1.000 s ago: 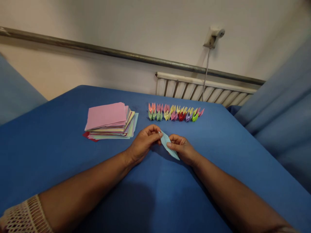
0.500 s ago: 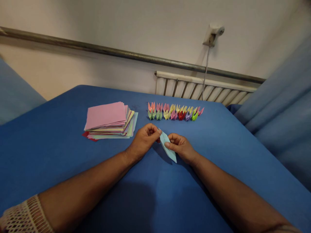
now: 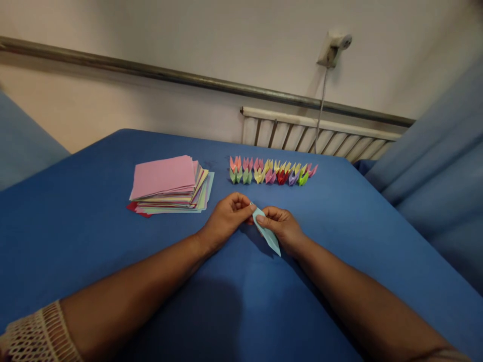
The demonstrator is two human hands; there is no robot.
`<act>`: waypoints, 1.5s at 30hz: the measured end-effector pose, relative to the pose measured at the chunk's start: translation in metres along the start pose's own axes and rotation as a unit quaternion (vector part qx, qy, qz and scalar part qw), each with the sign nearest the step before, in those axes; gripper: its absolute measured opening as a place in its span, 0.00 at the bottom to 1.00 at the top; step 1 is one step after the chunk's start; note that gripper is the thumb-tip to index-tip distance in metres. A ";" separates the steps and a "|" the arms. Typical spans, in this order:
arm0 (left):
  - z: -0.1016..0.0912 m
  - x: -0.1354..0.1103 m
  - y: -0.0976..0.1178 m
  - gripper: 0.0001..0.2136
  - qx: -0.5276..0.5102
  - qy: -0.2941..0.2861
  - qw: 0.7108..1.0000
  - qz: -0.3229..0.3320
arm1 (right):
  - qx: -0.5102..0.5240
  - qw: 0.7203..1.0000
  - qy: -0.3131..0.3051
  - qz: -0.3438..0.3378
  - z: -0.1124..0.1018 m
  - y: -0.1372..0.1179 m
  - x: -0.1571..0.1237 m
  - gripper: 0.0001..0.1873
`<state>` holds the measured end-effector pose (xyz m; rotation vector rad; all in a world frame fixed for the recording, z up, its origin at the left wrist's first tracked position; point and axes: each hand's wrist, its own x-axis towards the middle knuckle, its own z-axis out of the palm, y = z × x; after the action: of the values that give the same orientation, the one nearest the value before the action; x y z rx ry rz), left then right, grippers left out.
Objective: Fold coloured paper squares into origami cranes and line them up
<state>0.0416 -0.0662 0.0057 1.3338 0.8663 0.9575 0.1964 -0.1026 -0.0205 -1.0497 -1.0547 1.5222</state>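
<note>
Just above the table, a folded light-blue paper slants between my two hands, long and narrow with a pointed lower end. My left hand pinches its upper tip between thumb and fingers. Closed on the same paper a little lower is my right hand, with the thumb lying on the front face and the fingers behind it. Part of the upper end is hidden by my fingertips. Beyond the hands stand folded paper cranes in two rows, in pink, yellow, green, red and purple.
A stack of coloured paper sheets, pink on top, lies to the left on the blue table. Behind the table are a radiator, a metal pipe and a wall socket with a cord. A blue curtain hangs at the right.
My left hand and the folded paper have shifted slightly to the right. My right thumb now sits nearer the paper's upper end, and its lower point has swung a little right.
</note>
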 end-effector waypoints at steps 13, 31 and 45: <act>0.000 -0.004 -0.002 0.13 -0.013 -0.075 0.995 -0.068 | -0.001 1.000 -0.013 0.003 -0.008 -0.002 0.001 0.17; 0.003 -0.003 0.000 0.12 -0.023 0.023 0.999 -0.041 | -0.074 0.996 0.031 -0.049 -0.003 0.003 0.002 0.18; -0.005 0.004 -0.006 0.14 0.005 0.010 1.000 -0.007 | -0.101 0.993 0.035 -0.049 0.004 0.005 -0.002 0.16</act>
<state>0.0386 -0.0606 -0.0003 1.3268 0.8944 0.9590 0.1920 -0.1061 -0.0236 -1.1633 -1.2123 1.3116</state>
